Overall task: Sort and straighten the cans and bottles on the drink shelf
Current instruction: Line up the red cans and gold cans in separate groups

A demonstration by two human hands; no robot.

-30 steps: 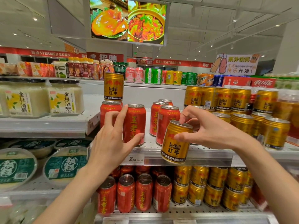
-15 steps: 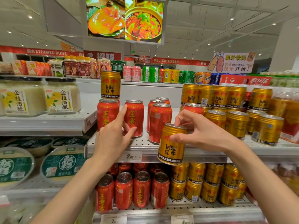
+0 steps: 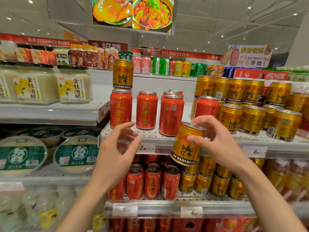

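In front of the shelf edge, your right hand (image 3: 215,139) pinches a gold Red Bull can (image 3: 186,144) by its rim and side, tilted and off the shelf. Your left hand (image 3: 117,151) hovers with fingers spread, holding nothing. Carry the can right to the gold cans (image 3: 250,118), set it down upright, label forward, without nudging its neighbours. Beyond, the red cans (image 3: 147,109) stand on the drink shelf (image 3: 150,139); one stray gold can (image 3: 122,74) is stacked on a red one, likely next. All cans look sealed; contents cannot be seen.
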